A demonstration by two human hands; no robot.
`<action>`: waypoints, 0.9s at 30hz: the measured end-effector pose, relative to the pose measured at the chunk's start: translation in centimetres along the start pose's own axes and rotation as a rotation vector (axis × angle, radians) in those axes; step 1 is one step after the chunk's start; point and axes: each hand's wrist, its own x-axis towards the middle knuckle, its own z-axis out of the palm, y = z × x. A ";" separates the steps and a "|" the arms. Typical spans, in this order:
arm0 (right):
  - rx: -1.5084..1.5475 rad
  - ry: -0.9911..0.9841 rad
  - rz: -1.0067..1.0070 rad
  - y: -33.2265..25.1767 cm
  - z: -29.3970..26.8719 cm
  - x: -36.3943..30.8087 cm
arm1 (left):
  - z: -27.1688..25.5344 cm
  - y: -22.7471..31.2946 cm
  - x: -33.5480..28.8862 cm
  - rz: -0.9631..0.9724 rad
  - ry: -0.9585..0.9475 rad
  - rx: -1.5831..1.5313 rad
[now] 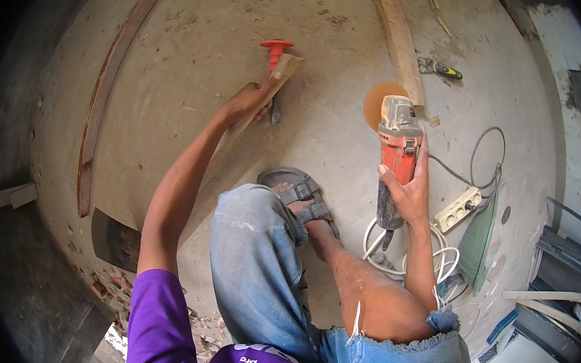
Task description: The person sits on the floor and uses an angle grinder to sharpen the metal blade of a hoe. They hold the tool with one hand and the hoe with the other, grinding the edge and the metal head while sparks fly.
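Observation:
My left hand is wrapped round a wooden board, which slants from its far end down toward my left side; my forearm hides part of it. My right hand grips the body of an orange-red and black angle grinder. An orange-brown disc shows at the grinder's head, apart from the board. What looks like a chisel with a red flanged guard lies on the floor behind the board, its middle hidden by board and hand.
A long timber lies at left, another at far right beside a yellow-black handled tool. A white power strip, coiled white cable and green panel are at right. My sandalled foot stands between my hands.

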 end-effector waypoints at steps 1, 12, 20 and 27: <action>0.016 -0.005 0.002 -0.2 0.2 0.2 | -0.1 0.2 0.3 0.013 0.027 0.051; 0.093 -0.098 0.030 -0.4 2.0 4.4 | 1.0 2.0 -0.6 0.155 0.081 0.105; 0.129 -0.135 -0.081 -6.0 1.0 2.9 | 1.4 8.0 -10.9 0.258 0.240 0.243; 0.110 -0.180 -0.182 -9.7 0.0 1.9 | 2.1 11.0 -15.8 0.256 0.347 0.260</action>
